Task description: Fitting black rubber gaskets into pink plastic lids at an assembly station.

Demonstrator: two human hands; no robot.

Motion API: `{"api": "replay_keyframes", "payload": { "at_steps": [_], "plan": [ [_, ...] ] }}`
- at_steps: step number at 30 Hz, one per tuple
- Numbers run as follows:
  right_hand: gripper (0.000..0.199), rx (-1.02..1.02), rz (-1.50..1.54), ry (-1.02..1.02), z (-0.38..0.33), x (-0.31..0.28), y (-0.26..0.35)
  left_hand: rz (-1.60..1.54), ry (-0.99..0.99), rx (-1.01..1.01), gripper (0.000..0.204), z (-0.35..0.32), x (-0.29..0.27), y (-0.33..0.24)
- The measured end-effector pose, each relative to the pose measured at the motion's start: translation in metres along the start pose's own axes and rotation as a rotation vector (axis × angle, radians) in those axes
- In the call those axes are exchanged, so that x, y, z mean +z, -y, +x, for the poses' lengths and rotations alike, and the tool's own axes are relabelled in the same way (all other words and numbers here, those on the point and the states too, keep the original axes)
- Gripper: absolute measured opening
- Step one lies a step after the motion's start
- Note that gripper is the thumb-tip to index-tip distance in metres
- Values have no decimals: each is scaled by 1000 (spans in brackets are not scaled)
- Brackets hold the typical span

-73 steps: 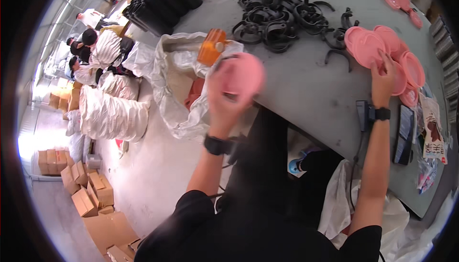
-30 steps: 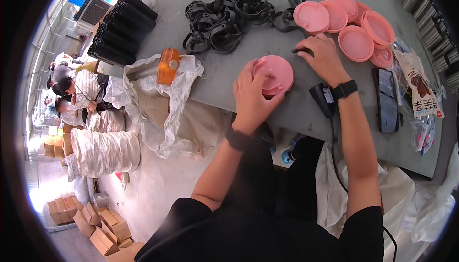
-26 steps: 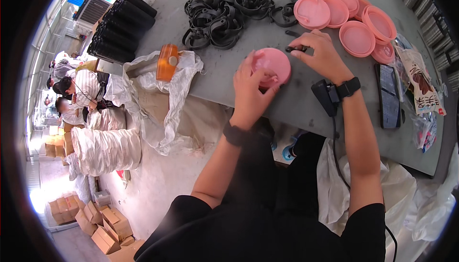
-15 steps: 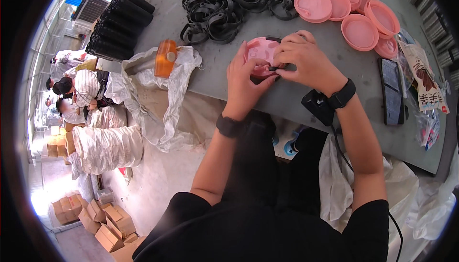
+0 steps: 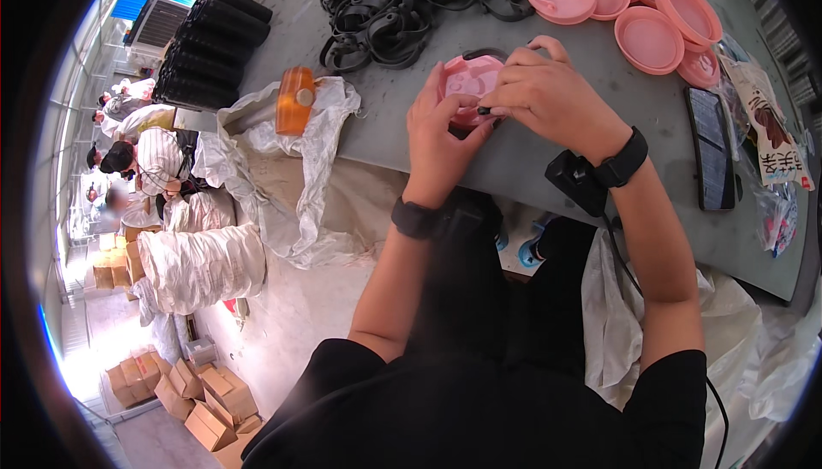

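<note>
A pink round shallow case with raised shapes on its face sits tilted just above the table's near edge. My left hand grips it from the left, thumb and index finger at its lower side. A black rubber strap arches along the case's upper edge. My right hand is closed over the case's right side, pinching a dark strap end at the lower rim between thumb and fingertips. That right side is hidden behind the fingers. Beyond my hands lies a heap of black straps.
Several pink round cases lie at the far right. Nearby are a phone and a snack packet. Leftward are an orange plastic object on a white sack and black rolls. People work beyond, near cardboard boxes.
The right hand has shifted slightly, its fingers now closer on the strap end at the rim. More of the strap's arch shows above the case. The whole view has tilted a little.
</note>
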State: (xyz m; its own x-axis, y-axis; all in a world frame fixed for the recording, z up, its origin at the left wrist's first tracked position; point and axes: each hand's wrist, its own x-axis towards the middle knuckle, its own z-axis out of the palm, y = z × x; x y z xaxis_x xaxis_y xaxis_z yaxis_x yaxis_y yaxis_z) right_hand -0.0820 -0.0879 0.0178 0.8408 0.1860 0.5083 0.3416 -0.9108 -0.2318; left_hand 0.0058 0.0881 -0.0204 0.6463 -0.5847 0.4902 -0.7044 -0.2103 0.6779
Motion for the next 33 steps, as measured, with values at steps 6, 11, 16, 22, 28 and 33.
{"api": "replay_keyframes", "payload": {
  "at_steps": [6, 11, 16, 22, 28, 33],
  "plan": [
    [14, -36, 19, 2, 1, -1, 4, -73, 22, -13, 32, 1, -2, 0],
    [15, 94, 61, 21, 3, -2, 7, -85, 98, -1, 29, 2, -11, 11],
    [17, 26, 5, -61, 1, 6, 4, -137, 120, -1, 27, 7, -15, 9],
    [15, 30, -3, 28, 1, 7, 4, -116, 156, 26, 28, 9, -17, 12],
    [11, -3, 35, 38, -1, 6, 1, -182, 194, -27, 24, 8, -16, 8],
    [10, 1, 85, 35, 1, 9, 0, -160, 188, 1, 23, 8, -16, 13]
  ]
}}
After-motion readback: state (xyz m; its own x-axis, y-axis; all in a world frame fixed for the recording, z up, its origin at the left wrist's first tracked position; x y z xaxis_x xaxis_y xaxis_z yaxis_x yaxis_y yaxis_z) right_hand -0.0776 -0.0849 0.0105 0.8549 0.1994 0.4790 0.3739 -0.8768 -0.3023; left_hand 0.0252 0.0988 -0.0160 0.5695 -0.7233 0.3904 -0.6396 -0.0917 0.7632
